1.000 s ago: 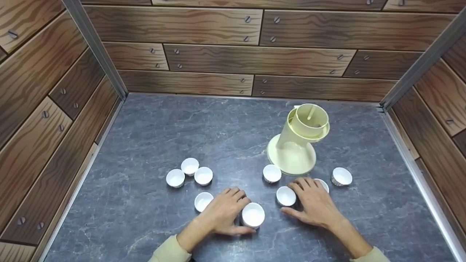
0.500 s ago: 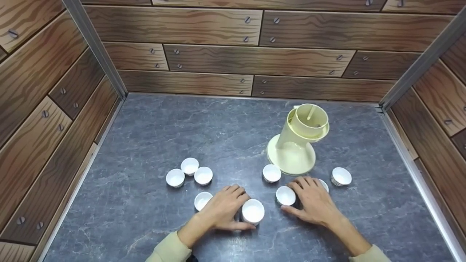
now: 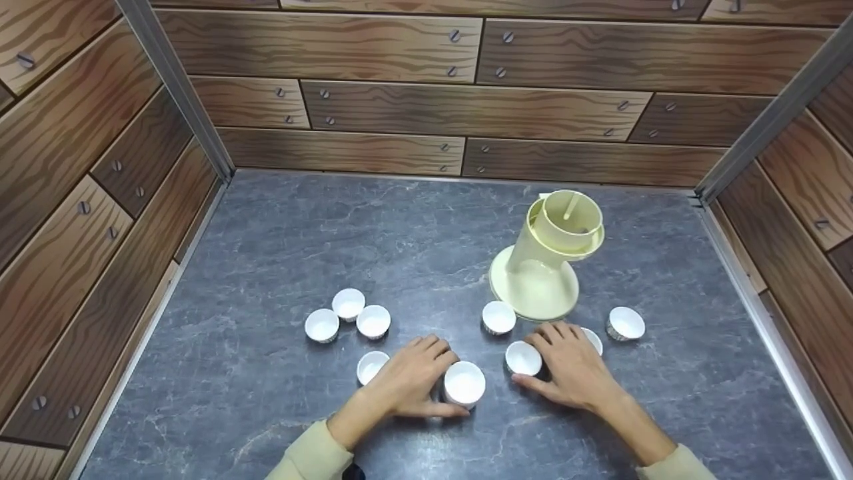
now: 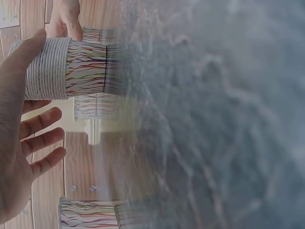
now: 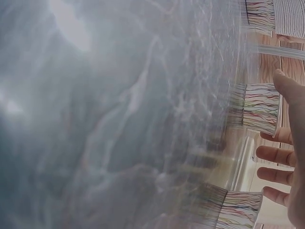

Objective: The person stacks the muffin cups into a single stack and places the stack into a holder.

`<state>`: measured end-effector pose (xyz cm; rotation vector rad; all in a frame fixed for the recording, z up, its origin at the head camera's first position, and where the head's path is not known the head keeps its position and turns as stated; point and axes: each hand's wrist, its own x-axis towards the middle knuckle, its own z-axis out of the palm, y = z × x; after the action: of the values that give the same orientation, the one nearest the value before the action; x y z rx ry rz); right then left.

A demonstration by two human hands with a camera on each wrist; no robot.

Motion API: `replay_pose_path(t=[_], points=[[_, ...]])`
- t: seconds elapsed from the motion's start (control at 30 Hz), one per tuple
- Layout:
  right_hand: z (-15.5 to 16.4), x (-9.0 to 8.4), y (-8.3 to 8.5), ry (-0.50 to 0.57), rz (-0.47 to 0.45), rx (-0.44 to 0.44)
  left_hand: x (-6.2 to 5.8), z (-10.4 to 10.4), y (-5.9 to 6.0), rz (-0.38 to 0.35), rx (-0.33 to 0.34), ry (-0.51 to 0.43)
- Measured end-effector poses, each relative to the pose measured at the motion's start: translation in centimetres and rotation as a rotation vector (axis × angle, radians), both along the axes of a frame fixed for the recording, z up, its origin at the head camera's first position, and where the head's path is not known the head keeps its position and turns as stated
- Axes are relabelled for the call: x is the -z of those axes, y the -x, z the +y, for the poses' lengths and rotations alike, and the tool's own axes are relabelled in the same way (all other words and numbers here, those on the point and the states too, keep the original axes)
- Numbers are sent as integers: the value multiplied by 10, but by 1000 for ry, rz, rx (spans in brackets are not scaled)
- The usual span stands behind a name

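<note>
My left hand holds a nested stack of small white paper cups between thumb and fingers. In the left wrist view the stack shows many ridged rims above a wall streaked with coloured lines, close over the table. To the right, my right hand grips a single paper cup with thumb and index finger, its other fingers spread behind. The same streaked cup shows in the right wrist view. A paper cup is partly hidden behind my right hand, another beside my left.
A pale yellow stand with a round base and open cylinder rises behind the right hand. One paper cup is by its base, another farther right. Three more cups cluster at left. Wood-patterned walls enclose the grey table.
My left hand and the cup stack have shifted slightly away from me, toward the back. The right hand and its cup have stayed nearly still.
</note>
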<state>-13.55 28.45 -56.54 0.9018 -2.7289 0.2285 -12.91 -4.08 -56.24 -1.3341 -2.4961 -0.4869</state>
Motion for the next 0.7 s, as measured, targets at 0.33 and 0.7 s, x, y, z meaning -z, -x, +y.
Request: replay_pose_path(t=[0.33, 0.7], points=[[0, -2, 1, -23, -13, -17, 1, 1, 2, 14, 0, -8], [0, -11, 0, -9, 12, -42, 1, 1, 2, 11, 3, -13]])
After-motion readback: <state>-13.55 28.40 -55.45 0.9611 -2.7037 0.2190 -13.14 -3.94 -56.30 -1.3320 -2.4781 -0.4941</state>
